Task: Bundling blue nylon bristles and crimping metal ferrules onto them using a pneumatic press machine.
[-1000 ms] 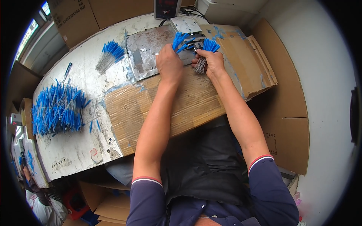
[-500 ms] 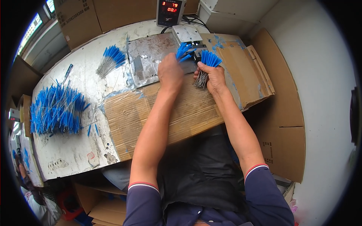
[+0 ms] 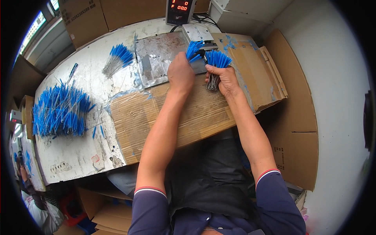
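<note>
My left hand [image 3: 181, 73] is closed, slightly blurred, round a small bunch of thin metal wires with blue plastic ends [image 3: 193, 50]. Its blue ends point up and away, beside a small metal machine [image 3: 199, 34]. To its right, my right hand [image 3: 226, 80] grips a thicker bunch of the same blue-ended wires [image 3: 217, 59], thumb across the front. The bare wire ends hang below that fist. The two bunches are close together over the edge of a worn metal plate [image 3: 156, 53]. My fingers hide the middle of both bunches.
A fanned bundle of blue-ended wires [image 3: 118, 60] lies left of the plate, and a large heap [image 3: 62, 111] farther left near a pen [image 3: 73, 70]. Flattened cardboard [image 3: 168, 121] covers the near table edge. A box with a red digital display [image 3: 179, 12] stands at the back.
The reading on the red display has changed. Both hands keep their bunches and stay near the machine; the whole view has shifted slightly.
</note>
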